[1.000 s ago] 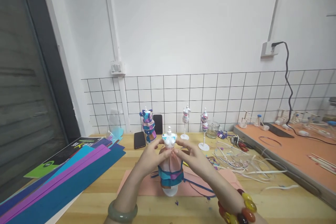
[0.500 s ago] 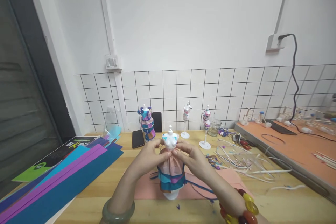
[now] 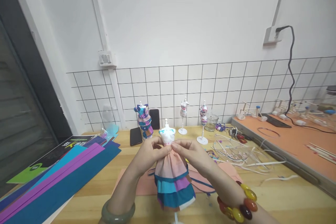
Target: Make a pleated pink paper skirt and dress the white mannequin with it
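A small white mannequin (image 3: 167, 136) stands centrally in the head view, tilted a little, with touches of light blue at its chest. It wears a tiered doll skirt (image 3: 172, 182) with gathered peach cloth on top and teal, light blue and purple ruffles below. My left hand (image 3: 150, 153) pinches the skirt's waist from the left, thumb at the front. From the right, my right hand (image 3: 193, 154) pinches the same gathered waist, its thumb and forefinger meeting the left thumb. Fingers behind the mannequin are hidden. Below the hem, part of its stand shows.
Behind are a dressed mannequin (image 3: 144, 120), two mannequins on stands (image 3: 202, 126), phones (image 3: 135, 136) and a glass mug (image 3: 211, 122). Coloured cloth sheets (image 3: 70, 178) lie left. Tangled white cords (image 3: 236, 152) lie right, beside an orange-topped surface (image 3: 283, 140). Peach cloth (image 3: 144, 190) lies beneath.
The mannequin has come nearer and tilted, so more of the skirt's ruffles and the stand's stem show. Both hands stay at the waist. The camera view has shifted slightly.
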A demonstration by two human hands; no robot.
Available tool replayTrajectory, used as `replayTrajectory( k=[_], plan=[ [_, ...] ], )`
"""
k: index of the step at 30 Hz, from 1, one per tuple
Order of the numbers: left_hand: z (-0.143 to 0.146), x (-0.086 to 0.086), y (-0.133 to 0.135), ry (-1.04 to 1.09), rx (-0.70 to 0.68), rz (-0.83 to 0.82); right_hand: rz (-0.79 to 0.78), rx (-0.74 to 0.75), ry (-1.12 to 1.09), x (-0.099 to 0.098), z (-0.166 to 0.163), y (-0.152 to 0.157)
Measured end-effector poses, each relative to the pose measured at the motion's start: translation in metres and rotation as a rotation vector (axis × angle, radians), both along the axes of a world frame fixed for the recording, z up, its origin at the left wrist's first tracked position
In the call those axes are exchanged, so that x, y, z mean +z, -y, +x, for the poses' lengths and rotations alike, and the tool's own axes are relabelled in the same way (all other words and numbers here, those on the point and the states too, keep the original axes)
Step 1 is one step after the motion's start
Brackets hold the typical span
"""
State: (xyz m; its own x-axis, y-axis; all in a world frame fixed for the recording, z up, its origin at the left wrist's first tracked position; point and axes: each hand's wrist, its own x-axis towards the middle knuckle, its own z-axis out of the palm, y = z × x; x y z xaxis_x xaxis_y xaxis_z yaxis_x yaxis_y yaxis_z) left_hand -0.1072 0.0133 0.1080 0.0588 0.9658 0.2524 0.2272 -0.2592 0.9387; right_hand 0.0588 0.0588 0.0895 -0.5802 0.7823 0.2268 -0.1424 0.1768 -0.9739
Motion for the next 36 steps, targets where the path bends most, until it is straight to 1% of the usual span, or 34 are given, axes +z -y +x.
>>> replayTrajectory(
  k=[2,5,10,14,18,23,27,29,32,34,36],
  plan=[
    [0.002,-0.004,-0.002,0.092,-0.003,-0.097,-0.088,0.011,0.002,-0.004,-0.001,-0.003],
    [0.004,-0.009,-0.007,0.182,0.0,-0.161,-0.177,0.02,0.005,-0.011,-0.002,-0.008],
    [0.004,-0.021,-0.016,0.26,-0.005,-0.238,-0.189,0.024,-0.019,-0.02,-0.004,-0.014],
    [0.006,-0.029,-0.021,0.292,0.015,-0.249,-0.25,-0.001,-0.045,-0.027,-0.006,-0.016],
    [0.009,-0.03,-0.021,0.296,0.02,-0.24,-0.292,-0.005,-0.036,-0.029,-0.006,-0.019],
    [0.013,-0.025,-0.019,0.282,0.054,-0.204,-0.233,0.031,-0.073,-0.023,-0.003,-0.02],
    [0.014,-0.019,-0.015,0.178,0.107,-0.098,-0.175,0.055,-0.107,-0.017,0.001,-0.018],
    [0.014,-0.016,-0.012,0.102,0.112,-0.036,-0.101,0.061,-0.134,-0.011,0.001,-0.015],
    [0.014,-0.01,-0.006,0.015,0.109,0.021,0.04,0.038,-0.119,-0.002,0.002,-0.01],
    [0.014,-0.007,-0.004,-0.012,0.108,0.042,0.113,0.011,-0.105,0.002,0.003,-0.009],
    [0.014,-0.006,-0.003,-0.002,0.098,0.048,0.151,-0.011,-0.107,0.002,0.004,-0.01]
  ],
)
